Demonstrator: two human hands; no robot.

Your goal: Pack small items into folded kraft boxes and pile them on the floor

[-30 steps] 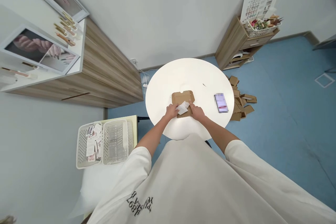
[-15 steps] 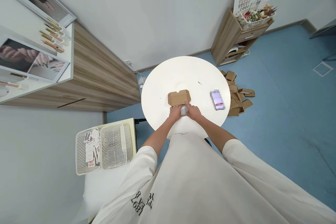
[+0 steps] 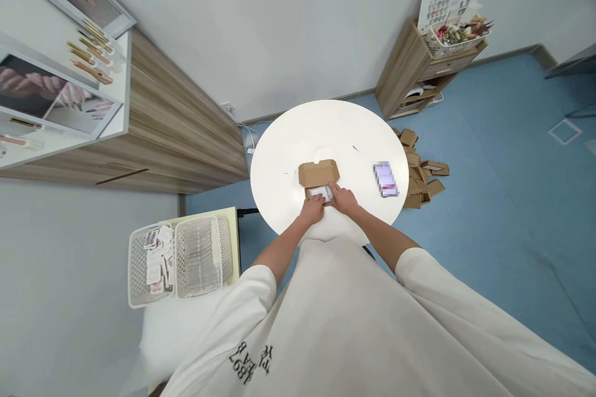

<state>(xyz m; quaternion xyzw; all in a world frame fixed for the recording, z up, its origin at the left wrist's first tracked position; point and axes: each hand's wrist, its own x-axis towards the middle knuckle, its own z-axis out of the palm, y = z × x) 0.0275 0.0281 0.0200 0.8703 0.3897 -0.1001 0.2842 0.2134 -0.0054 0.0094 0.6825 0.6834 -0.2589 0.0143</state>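
A small brown cardboard box (image 3: 318, 172) sits on the round white table with its lid raised on the far side. Inside it lies a whitish, translucent packet (image 3: 319, 191); what the packet contains cannot be made out. My left hand (image 3: 313, 209) is closed over the near left side of the box, fingertips on the packet's near edge. At the right end, my right hand (image 3: 345, 200) grips the box, with its fingers pressed at the corner near the lid. The undersides of both hands are hidden.
A phone (image 3: 385, 179) with a blurred screen lies right on the table (image 3: 284, 136). Several cardboard boxes (image 3: 419, 173) are heaped on the floor beyond. At lower left, one white basket (image 3: 151, 267) holds small packets and another basket (image 3: 199, 257) clear plastic pieces.
My left hand has slid back toward me from the lid's fold to the near side, uncovering more of the packet. My right hand has hardly moved. The lid stays raised.
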